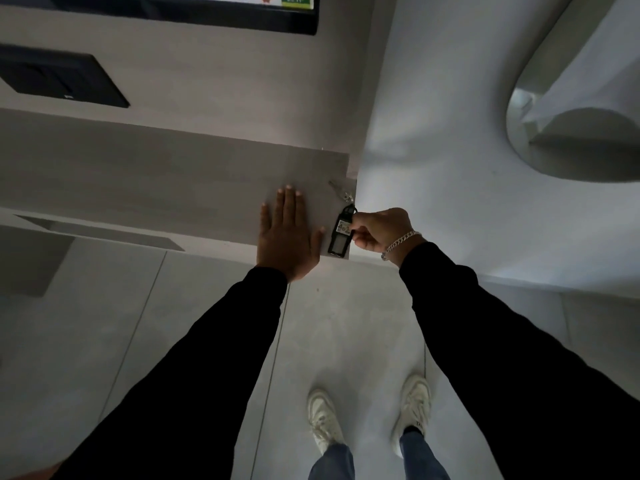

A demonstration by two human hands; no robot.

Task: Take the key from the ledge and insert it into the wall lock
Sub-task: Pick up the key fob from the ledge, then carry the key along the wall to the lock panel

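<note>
Your right hand (375,230) is pinching the black plastic key tag (341,233); the small silver key (337,189) at its 12 o'clock lies on the grey ledge (173,181). Left hand (289,233) flat, fingers spread. Lift and insertion left.

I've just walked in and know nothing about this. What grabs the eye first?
Two black-sleeved arms reach from below to a pale grey ledge. The left hand lies flat on it, fingers spread, while the right hand, wearing a silver chain bracelet, pinches a black plastic key tag near the ledge's right end. The small silver key trails from the tag's far end.
</note>
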